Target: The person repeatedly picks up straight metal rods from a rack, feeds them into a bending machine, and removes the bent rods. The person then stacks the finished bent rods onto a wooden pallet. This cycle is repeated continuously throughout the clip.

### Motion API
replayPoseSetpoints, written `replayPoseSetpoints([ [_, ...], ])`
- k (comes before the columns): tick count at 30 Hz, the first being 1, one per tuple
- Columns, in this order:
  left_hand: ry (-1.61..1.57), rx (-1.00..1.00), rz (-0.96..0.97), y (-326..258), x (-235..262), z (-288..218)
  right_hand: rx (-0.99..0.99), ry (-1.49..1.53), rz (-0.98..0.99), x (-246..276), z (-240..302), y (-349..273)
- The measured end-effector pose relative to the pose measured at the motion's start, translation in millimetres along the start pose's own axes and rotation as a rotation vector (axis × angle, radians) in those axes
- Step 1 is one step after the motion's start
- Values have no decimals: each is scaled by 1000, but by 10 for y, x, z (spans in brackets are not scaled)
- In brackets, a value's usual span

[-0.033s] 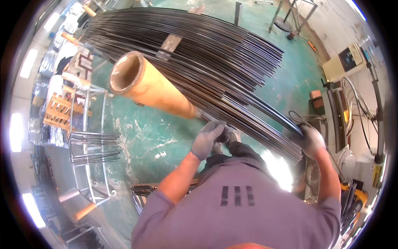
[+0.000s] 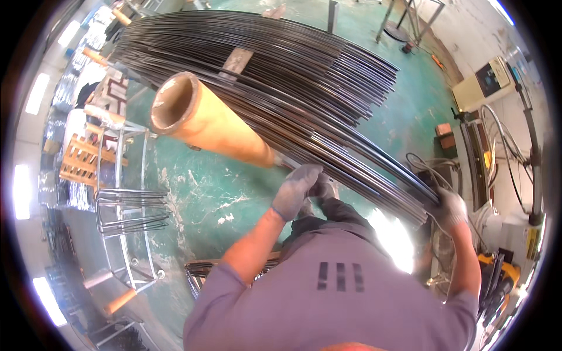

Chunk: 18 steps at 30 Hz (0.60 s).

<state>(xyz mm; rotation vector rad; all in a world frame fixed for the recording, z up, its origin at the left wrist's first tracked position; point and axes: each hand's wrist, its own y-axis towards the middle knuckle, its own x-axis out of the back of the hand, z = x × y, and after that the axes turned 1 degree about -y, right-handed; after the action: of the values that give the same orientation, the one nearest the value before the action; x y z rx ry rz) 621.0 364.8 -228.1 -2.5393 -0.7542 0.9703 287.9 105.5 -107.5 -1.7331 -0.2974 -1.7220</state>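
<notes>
A long stack of dark metal tubes [image 2: 281, 99] runs from the far left toward the right. My right hand [image 2: 449, 210], in a grey glove, is closed around the near right ends of a few metal tubes [image 2: 404, 172] lying along the top. My left hand [image 2: 297, 192], also gloved, is at the near edge of the stack with its fingers curled. Whatever may be inside those fingers is hidden. Just left of it, a thick orange-brown cardboard tube [image 2: 225, 128] slants up toward me, its hollow end facing up.
A metal rack [image 2: 123, 205] with bent rods stands on the left, near a wooden pallet [image 2: 82, 159]. At right are a beige machine box [image 2: 485, 85], hanging cables [image 2: 509, 146] and a brick-coloured block [image 2: 445, 136]. Bent metal frames [image 2: 199, 270] lie by my left elbow.
My right hand and the tube ends in it have moved slightly right and toward me. The left hand stays almost in place.
</notes>
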Motion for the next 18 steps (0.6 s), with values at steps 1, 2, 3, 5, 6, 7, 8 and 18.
replayPoseSetpoints([
  [1,-68,21,67,123,-83,-56,-144,-91,18,48,-276,-399],
  [2,-185,34,152,231,-156,-126,-144,-59,-126,50,-494,-797],
  [3,-300,50,238,329,-249,-187,-171,-127,-205,62,-686,-1169],
  [5,-460,16,355,442,-458,-282,-174,-200,-363,16,-967,-1684],
  [6,-504,-19,393,457,-533,-342,-172,-205,-450,-42,-1031,-1949],
  [7,-548,-37,444,483,-651,-364,-212,-259,-462,-128,-1104,-2129],
  [8,-651,-66,318,429,-782,-297,-251,-301,-515,-244,-1144,-2319],
  [18,-515,3,425,-209,-1526,16,-509,-170,-645,-1349,-2806,-3707],
])
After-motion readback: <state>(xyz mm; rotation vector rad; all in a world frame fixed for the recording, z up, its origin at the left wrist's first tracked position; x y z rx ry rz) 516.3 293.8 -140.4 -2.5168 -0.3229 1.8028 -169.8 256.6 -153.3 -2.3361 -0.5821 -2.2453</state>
